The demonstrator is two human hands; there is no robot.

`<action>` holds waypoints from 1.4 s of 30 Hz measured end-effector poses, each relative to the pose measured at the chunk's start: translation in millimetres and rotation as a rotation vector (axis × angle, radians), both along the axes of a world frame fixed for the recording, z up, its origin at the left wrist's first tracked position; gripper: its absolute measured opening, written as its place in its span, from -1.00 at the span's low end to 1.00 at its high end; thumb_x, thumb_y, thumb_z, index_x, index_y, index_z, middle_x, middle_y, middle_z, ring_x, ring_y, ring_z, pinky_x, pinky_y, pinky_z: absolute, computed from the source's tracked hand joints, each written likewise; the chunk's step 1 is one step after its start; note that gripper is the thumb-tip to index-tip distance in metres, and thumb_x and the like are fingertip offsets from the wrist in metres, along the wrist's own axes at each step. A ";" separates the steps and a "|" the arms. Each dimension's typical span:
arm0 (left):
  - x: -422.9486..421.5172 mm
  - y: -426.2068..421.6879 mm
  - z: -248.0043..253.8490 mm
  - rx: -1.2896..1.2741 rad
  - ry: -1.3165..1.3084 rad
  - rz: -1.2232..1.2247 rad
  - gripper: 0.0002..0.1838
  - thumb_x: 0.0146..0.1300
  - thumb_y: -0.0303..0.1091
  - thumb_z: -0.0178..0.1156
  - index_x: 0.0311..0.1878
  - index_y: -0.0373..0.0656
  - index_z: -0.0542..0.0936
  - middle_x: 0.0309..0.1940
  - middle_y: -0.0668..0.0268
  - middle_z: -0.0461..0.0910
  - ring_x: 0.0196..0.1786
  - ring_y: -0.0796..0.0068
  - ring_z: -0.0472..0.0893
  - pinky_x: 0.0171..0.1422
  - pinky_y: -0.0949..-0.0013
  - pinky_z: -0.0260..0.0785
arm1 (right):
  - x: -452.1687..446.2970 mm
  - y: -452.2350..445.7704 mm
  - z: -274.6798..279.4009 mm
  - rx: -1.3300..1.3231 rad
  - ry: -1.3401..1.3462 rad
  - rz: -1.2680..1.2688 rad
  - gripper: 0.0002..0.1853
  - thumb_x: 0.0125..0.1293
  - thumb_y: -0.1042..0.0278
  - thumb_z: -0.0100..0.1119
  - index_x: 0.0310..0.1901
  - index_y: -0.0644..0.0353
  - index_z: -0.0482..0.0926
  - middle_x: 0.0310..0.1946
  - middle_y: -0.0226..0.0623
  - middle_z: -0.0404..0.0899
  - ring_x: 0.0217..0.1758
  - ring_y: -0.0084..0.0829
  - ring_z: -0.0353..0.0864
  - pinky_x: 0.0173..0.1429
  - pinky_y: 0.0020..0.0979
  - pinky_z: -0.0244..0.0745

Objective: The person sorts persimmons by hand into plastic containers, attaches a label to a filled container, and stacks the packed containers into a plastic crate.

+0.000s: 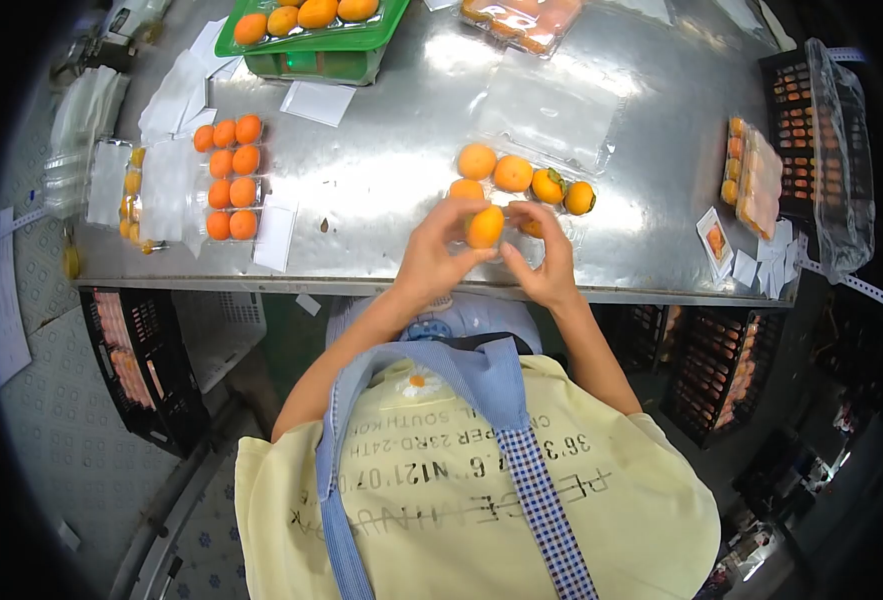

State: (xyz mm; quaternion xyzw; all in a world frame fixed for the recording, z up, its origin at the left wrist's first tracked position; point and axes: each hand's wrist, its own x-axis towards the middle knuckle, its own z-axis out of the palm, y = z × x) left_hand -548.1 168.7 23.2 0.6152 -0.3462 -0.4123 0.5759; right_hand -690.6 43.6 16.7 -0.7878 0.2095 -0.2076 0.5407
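Note:
An orange persimmon point(485, 228) is held up just above the table's near edge. My left hand point(431, 250) is closed around its left side, thumb below and fingers above. My right hand point(549, 258) curves in from the other side, its thumb and fingertips at the fruit's right edge. Just beyond my hands is a clear plastic clamshell box with its lid point(551, 110) laid back flat. Several persimmons point(513, 173) lie there, two on the right showing dark green leafy caps point(548, 185). Another persimmon point(531, 227) is partly hidden behind my right fingers.
A green crate point(311, 66) with persimmons on top stands at the back left. Filled clear packs sit at left point(231, 180), far back point(523, 22) and right point(756, 180). White paper slips point(277, 235) are scattered about. Black crates point(716, 370) stand under the metal table point(381, 150).

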 end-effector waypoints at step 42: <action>-48.1 -76.9 -94.1 0.291 0.051 -0.209 -0.08 0.12 -0.33 0.38 0.47 -0.16 0.05 -0.02 0.10 0.57 -0.21 0.38 0.61 -0.10 0.36 0.49 | 28.9 -353.6 41.5 0.332 0.049 -0.441 -0.59 0.32 0.11 0.20 -0.02 0.32 0.52 -0.30 -0.24 0.60 -0.32 -0.44 0.60 -0.16 -0.41 0.54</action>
